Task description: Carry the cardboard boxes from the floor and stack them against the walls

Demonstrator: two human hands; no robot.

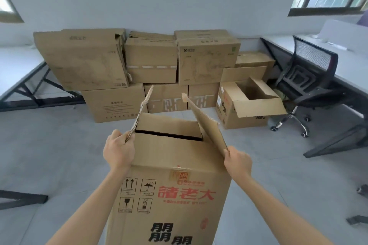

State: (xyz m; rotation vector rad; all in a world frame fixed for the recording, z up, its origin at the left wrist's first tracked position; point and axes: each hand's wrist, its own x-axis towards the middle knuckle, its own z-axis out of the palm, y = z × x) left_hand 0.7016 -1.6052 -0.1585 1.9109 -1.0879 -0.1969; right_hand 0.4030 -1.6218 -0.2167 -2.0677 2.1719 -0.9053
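Cardboard box (169, 191) held up — hands (119, 148) (238, 163) pinching raised side flaps.

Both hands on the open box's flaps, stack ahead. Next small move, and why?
Probably carry the box a step forward toward the stack at the wall. The left hand and right hand grip its raised flaps, and bare floor separates the box from the stack.
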